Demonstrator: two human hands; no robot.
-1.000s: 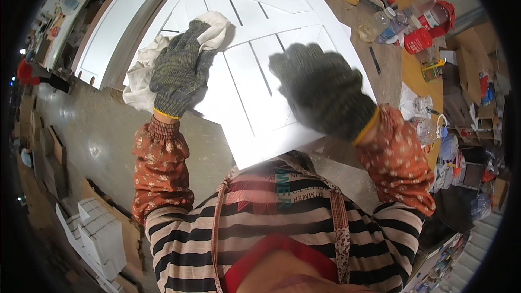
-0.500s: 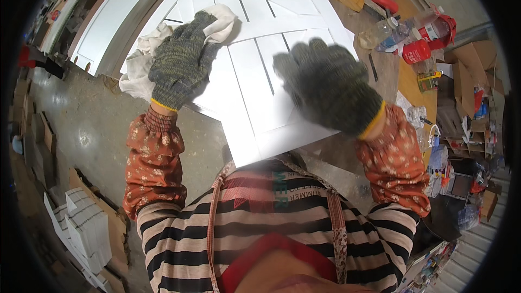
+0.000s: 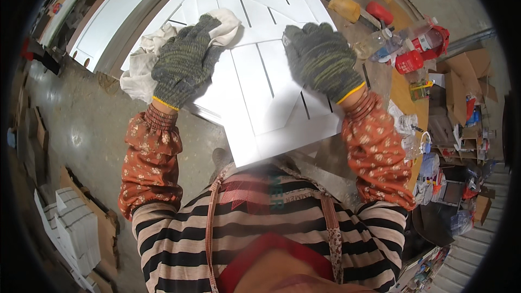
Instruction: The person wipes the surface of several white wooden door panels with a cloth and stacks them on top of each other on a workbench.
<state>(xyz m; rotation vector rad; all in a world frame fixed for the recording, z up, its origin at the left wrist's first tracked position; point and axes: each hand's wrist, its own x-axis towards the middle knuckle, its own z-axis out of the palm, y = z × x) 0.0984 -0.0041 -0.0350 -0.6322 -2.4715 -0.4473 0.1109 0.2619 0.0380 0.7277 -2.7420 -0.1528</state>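
Note:
A white grooved door-like panel (image 3: 271, 144) lies in front of me, with dark slots in its face. My left hand (image 3: 184, 65), in a dark green knitted glove, is closed on a crumpled off-white cloth (image 3: 140, 70) at the panel's left side. Part of the cloth sticks out beyond the fingertips. My right hand (image 3: 323, 62), gloved the same way, rests on the right part of the panel with its fingers curled. A small greyish patch shows at those fingertips; whatever is in the grip is mostly hidden.
Another white panel (image 3: 116, 19) lies at the far left. On the right stand plastic bottles (image 3: 374, 43), a red container (image 3: 408, 62), a yellow block (image 3: 344, 8) and cardboard boxes (image 3: 472, 68). White stacked pieces (image 3: 76, 225) sit on the floor at lower left.
My right hand has moved up and slightly left over the panel, uncovering slots near its lower right. The left hand stays on the cloth, almost unmoved.

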